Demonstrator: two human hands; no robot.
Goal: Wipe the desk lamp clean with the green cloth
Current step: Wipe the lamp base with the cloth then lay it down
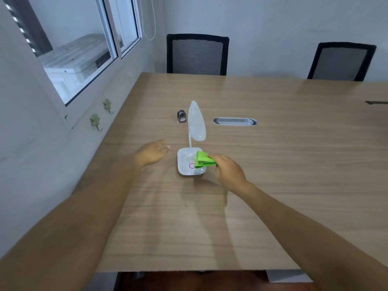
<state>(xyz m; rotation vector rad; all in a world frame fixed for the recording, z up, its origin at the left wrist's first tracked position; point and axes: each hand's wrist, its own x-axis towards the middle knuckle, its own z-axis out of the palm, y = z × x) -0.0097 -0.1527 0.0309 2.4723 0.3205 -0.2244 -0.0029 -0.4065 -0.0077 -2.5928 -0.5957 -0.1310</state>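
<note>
A white desk lamp stands on the wooden table, its thin neck rising from a square white base that carries pale smudges and a pink ring button. My right hand grips a folded green cloth, which rests on the right side of the base. My left hand hovers just left of the base with its fingers apart and slightly blurred, holding nothing and not touching the lamp.
A small dark object sits behind the lamp. A grey cable slot is set into the table to the right. Two black chairs stand at the far edge. The wall with hooks and a window runs along the left.
</note>
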